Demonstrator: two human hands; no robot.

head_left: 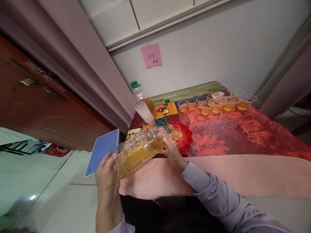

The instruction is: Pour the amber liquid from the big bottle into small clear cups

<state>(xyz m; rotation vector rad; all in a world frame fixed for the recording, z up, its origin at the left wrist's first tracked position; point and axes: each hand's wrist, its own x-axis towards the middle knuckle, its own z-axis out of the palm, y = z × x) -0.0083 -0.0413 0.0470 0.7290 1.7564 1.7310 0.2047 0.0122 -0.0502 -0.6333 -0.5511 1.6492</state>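
Observation:
A large clear plastic bottle (139,150) of yellow liquid lies tilted between my hands, its neck end towards a red scalloped tray (187,137). My left hand (107,166) is wrapped round the bottle's base. Near the neck, my right hand (172,150) grips the bottle, fingers partly hidden behind it. Just past the neck, a clear plastic cup (175,131) stands on the tray; whether liquid is flowing into it I cannot tell. A green bottle handle (167,125) shows beside the cup.
A stack of clear cups (145,113) leans by a second bottle (149,105) with a green lid. Several cups of yellow liquid (218,106) stand at the table's back right. A loose green cap (167,101) lies near the wall. A blue board (103,150) is at left.

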